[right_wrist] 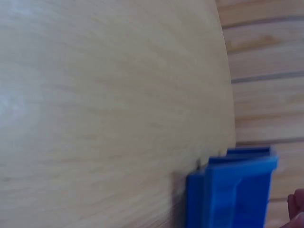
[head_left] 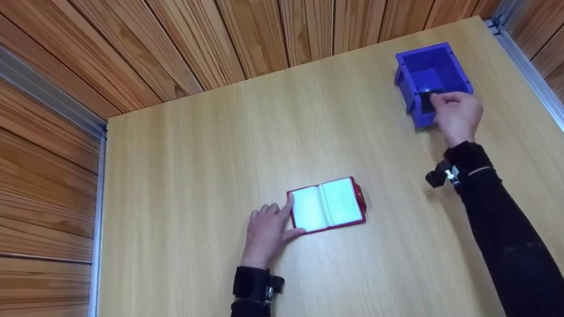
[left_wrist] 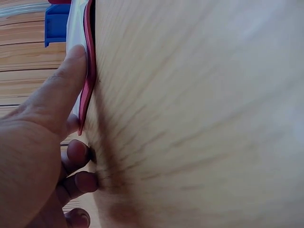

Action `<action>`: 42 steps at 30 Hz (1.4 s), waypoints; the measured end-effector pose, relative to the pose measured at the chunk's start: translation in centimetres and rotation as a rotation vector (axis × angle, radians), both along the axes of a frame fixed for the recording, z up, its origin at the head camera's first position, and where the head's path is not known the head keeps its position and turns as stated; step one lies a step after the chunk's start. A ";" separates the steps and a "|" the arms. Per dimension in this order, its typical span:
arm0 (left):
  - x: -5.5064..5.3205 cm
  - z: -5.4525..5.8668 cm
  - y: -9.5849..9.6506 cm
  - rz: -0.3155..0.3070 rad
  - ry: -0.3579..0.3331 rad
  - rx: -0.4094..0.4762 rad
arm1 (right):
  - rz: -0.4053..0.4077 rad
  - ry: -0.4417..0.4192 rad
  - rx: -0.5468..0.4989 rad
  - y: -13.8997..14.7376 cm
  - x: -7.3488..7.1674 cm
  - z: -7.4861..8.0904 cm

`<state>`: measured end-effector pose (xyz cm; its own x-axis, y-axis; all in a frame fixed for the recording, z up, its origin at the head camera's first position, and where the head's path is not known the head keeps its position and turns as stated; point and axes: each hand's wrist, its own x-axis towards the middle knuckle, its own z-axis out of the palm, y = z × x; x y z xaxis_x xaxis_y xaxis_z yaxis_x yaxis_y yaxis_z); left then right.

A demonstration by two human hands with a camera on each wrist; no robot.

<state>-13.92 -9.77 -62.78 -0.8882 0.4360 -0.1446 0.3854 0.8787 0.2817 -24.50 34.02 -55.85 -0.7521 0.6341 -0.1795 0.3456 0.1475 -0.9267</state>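
A small red-covered notebook (head_left: 340, 203) lies open on the table, its blank pale pages facing up. My left hand (head_left: 265, 231) rests at its left side, with the thumb and index finger spread and touching the left page near the edge. In the left wrist view the thumb (left_wrist: 61, 90) lies along the page, beside the red cover (left_wrist: 90, 61). Over the front of a blue-purple bin (head_left: 407, 86) at the far right, my right hand (head_left: 458, 112) pinches a small flat black thing (head_left: 427, 102); its kind cannot be made out.
The wooden table (head_left: 193, 166) is bounded by wood-plank walls (head_left: 250, 18) at the back and sides. Metal rails (head_left: 559, 108) run along the sides. The bin stands near the back right corner.
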 end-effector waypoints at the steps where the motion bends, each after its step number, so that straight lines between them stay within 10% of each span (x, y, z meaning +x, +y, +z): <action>1: 0.0 0.0 0.0 0.000 0.000 0.000 | 0.043 0.022 0.051 -0.8 0.0 0.2; 7: 0.0 0.0 -0.1 -0.005 0.009 0.008 | 0.368 0.085 0.304 -5.9 1.2 0.6; 17: 0.0 0.2 0.0 -0.001 0.010 0.010 | 0.942 -0.051 0.501 -12.7 4.5 -1.0; 30: 0.0 0.0 -0.2 -0.007 0.025 0.014 | 1.209 -0.051 0.772 -14.9 7.5 -2.8; 42: 0.1 -0.3 0.0 -0.004 0.004 0.012 | 1.246 -0.109 0.886 -14.1 9.0 -4.3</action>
<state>-13.87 -9.78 -63.06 -0.8870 0.4414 -0.1358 0.3902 0.8736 0.2908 -15.54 19.96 -60.19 -0.8787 -0.4406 -0.1837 -0.3547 0.8602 -0.3663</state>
